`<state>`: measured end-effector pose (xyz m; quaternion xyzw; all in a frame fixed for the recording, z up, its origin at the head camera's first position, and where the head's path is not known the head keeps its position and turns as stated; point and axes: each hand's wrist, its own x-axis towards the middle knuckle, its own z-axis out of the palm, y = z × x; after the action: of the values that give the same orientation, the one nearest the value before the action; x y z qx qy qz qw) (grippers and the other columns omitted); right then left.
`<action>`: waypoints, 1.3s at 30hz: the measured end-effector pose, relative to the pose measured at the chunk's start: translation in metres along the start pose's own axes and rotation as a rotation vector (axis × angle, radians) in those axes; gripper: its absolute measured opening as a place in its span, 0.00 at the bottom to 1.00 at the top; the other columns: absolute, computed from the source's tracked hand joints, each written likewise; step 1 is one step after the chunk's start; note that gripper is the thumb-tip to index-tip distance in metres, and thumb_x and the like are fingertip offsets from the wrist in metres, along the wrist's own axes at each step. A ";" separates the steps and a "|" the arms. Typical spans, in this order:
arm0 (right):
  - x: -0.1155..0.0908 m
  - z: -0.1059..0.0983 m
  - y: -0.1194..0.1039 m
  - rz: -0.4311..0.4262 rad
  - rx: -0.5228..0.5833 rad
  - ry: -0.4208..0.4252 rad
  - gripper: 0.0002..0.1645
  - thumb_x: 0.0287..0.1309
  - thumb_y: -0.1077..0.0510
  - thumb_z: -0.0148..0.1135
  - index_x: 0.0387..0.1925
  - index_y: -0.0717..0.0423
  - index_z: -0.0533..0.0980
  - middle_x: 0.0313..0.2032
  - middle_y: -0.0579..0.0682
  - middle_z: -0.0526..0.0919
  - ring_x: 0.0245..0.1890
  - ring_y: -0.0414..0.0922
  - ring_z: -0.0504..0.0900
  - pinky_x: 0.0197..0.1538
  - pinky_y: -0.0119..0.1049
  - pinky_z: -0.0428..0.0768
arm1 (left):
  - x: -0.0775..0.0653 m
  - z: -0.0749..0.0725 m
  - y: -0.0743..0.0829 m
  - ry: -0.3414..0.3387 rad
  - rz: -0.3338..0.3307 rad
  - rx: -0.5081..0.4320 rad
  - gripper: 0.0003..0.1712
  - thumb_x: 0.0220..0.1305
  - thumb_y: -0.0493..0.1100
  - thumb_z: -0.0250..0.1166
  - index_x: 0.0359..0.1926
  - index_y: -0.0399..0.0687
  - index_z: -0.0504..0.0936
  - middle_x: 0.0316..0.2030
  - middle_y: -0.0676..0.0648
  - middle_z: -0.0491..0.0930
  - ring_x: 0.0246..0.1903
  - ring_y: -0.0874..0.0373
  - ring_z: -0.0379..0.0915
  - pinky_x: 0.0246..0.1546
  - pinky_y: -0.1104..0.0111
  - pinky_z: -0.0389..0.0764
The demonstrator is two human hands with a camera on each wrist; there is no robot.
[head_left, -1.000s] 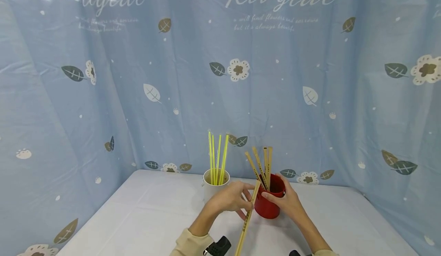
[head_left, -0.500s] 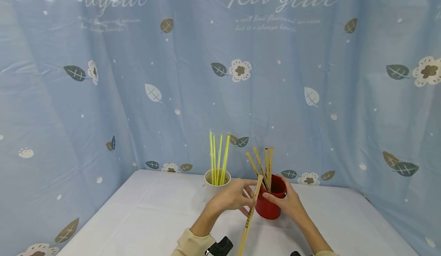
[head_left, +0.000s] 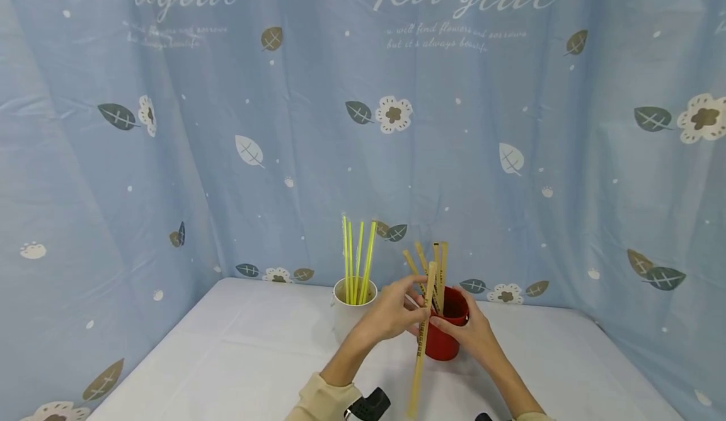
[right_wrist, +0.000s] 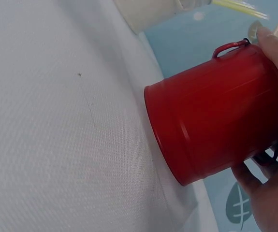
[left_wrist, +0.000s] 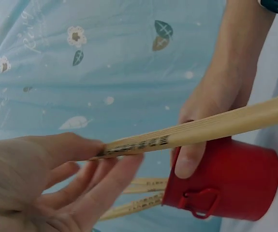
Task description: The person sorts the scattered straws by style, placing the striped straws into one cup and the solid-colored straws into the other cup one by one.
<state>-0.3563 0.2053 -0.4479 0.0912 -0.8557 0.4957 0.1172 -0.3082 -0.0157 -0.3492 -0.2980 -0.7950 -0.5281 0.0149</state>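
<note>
My left hand (head_left: 391, 311) pinches a slim pair of wooden chopsticks (head_left: 420, 358) with dark print along its side. In the left wrist view the thumb and fingers hold these chopsticks (left_wrist: 211, 126) near the printed part, in front of a red metal bucket (left_wrist: 226, 183). The chopsticks slant up beside the bucket, outside it. My right hand (head_left: 475, 329) grips the bucket's rim, thumb on the near side. The bucket (right_wrist: 216, 116) stands on the white cloth, with a small loop handle on its side. Several similar chopsticks (head_left: 444, 270) lean inside it.
Left of the red bucket stands a white bucket (head_left: 348, 320) holding several yellow-green sticks (head_left: 350, 257). A white cloth (head_left: 238, 358) covers the table. Behind it hangs a blue patterned curtain (head_left: 317, 156).
My left hand has risen and shifted right toward the red bucket, bringing the chopsticks higher and more upright. The right hand stays on the bucket.
</note>
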 end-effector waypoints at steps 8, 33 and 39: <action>0.000 0.001 -0.002 -0.015 -0.006 0.006 0.57 0.51 0.42 0.73 0.74 0.49 0.52 0.66 0.57 0.69 0.64 0.56 0.71 0.61 0.54 0.77 | 0.016 0.000 0.010 0.263 0.178 -0.036 0.27 0.64 0.36 0.65 0.64 0.41 0.71 0.40 0.40 0.79 0.39 0.50 0.84 0.28 0.72 0.84; -0.001 -0.002 -0.007 0.024 -0.040 -0.012 0.57 0.51 0.36 0.71 0.74 0.47 0.51 0.67 0.56 0.67 0.67 0.57 0.68 0.62 0.57 0.74 | 0.071 0.008 0.035 0.463 0.265 0.016 0.16 0.66 0.39 0.64 0.54 0.47 0.77 0.39 0.45 0.80 0.37 0.58 0.81 0.29 0.76 0.80; -0.001 -0.002 -0.006 0.012 -0.043 -0.008 0.57 0.51 0.36 0.71 0.74 0.47 0.51 0.67 0.56 0.68 0.66 0.56 0.69 0.62 0.56 0.75 | 0.077 0.011 0.027 0.464 0.250 0.039 0.15 0.65 0.38 0.65 0.53 0.45 0.78 0.38 0.44 0.81 0.35 0.58 0.81 0.27 0.77 0.78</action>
<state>-0.3536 0.2039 -0.4421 0.0856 -0.8673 0.4772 0.1127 -0.3548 0.0365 -0.3054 -0.2643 -0.7373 -0.5612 0.2675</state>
